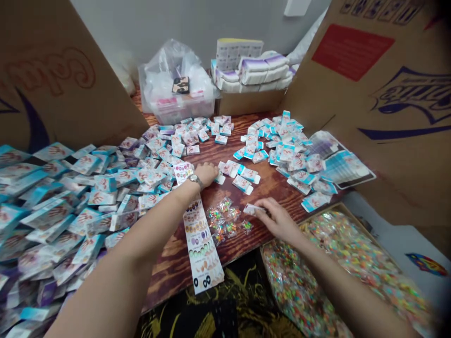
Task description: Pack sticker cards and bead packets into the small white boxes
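My left hand [206, 173], with a wristwatch [195, 180], lies palm down on the wooden table [260, 188], its fingertips beside a small white box [220, 178]. Under that wrist runs a long printed paper strip [200, 244] with rows of coloured samples. My right hand [276, 218] pinches a small white-and-teal box [252, 209] at its edge. Just left of it lie several small clear packets of colourful pieces [223, 220]. A few loose boxes [243, 176] sit between my hands.
A large heap of teal-and-white boxes [52, 211] fills the left, and another heap [285, 150] lies at the right. A tray of colourful packets [334, 267] sits at the front right. Behind stand a plastic bag [172, 80], stacked white packs [253, 70] and cardboard panels [380, 103].
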{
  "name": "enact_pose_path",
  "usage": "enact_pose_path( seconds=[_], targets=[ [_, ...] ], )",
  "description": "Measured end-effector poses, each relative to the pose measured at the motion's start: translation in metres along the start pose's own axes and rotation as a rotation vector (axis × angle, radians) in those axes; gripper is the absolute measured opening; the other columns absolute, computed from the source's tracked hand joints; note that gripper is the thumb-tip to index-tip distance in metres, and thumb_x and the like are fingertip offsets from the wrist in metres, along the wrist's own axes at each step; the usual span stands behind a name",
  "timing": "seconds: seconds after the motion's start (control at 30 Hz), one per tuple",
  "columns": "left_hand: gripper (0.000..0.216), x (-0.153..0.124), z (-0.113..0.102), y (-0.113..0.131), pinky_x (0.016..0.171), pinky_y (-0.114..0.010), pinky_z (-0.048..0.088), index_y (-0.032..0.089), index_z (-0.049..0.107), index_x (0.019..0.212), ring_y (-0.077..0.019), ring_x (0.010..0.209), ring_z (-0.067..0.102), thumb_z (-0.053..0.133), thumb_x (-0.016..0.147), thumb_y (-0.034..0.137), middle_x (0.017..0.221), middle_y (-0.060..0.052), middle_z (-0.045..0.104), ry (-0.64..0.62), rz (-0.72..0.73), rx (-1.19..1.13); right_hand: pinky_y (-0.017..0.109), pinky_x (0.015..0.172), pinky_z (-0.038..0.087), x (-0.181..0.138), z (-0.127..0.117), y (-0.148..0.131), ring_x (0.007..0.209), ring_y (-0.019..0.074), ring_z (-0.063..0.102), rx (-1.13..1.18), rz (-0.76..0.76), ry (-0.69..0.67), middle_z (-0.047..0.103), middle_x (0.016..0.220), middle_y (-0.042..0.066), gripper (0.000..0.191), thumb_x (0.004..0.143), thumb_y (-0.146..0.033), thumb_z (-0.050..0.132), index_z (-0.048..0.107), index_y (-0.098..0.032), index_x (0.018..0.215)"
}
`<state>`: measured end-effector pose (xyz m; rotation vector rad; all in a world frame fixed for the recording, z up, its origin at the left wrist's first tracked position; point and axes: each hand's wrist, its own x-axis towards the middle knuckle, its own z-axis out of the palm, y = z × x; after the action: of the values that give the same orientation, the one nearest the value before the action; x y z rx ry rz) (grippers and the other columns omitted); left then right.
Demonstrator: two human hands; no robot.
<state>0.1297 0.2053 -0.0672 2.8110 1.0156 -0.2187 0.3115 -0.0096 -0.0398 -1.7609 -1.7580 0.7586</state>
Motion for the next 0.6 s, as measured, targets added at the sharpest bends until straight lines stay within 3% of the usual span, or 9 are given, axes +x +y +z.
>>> enact_pose_path(
  seconds=[0.1,0.23,0.3,0.43,0.6],
  targets=[
    [0.021,-0.002,-0.006,-0.001,0.075,-0.039,0.044,0.009,0.059,0.094,-0.0253,0.093,0.054,0.04,0.085,0.006,0.093,-0.017,0.061,-0.009,0.042,0.055,0.029,0.072,0.044,-0.01,0.011,0.006,0.08,0.0173,0.058,0.079,0.036,-0.165,0.063,0.085,0.003,0.017,0.091,-0.029,0.047,0.06,-0.019,0.089],
    [0.02,-0.011,-0.025,0.004,0.077,-0.041,0.044,0.008,0.058,0.094,-0.0269,0.094,0.053,0.04,0.086,0.006,0.095,-0.018,0.06,0.059,0.071,0.122,0.029,0.072,0.043,-0.011,0.012,0.014,0.081,0.0175,0.06,0.12,0.047,-0.284,0.066,0.088,0.003,0.014,0.087,-0.026,0.053,0.063,-0.019,0.094],
    [0.021,-0.021,-0.039,0.008,0.079,-0.043,0.044,0.007,0.056,0.097,-0.029,0.101,0.05,0.037,0.088,0.007,0.102,-0.02,0.058,0.111,0.08,0.146,0.027,0.068,0.044,-0.012,0.014,0.019,0.077,0.0167,0.06,0.195,0.131,-0.258,0.067,0.088,0.002,0.019,0.083,-0.028,0.057,0.062,-0.019,0.099],
    [0.027,-0.054,-0.063,0.017,0.085,-0.043,0.044,0.006,0.051,0.108,-0.0309,0.116,0.041,0.03,0.092,0.011,0.12,-0.022,0.049,0.292,0.102,0.163,0.024,0.055,0.044,-0.025,0.035,0.025,0.064,0.0146,0.06,0.311,0.369,-0.064,0.065,0.074,0.001,0.033,0.083,-0.038,0.054,0.058,-0.014,0.105],
    [0.033,-0.108,-0.06,0.026,0.088,-0.041,0.047,0.008,0.044,0.123,-0.0293,0.114,0.045,0.037,0.092,0.016,0.119,-0.019,0.052,0.491,0.106,0.085,0.024,0.053,0.039,-0.037,0.061,0.022,0.058,0.0147,0.056,0.136,0.423,0.028,0.061,0.063,-0.002,0.022,0.075,-0.036,0.061,0.06,-0.017,0.088]
  ],
)
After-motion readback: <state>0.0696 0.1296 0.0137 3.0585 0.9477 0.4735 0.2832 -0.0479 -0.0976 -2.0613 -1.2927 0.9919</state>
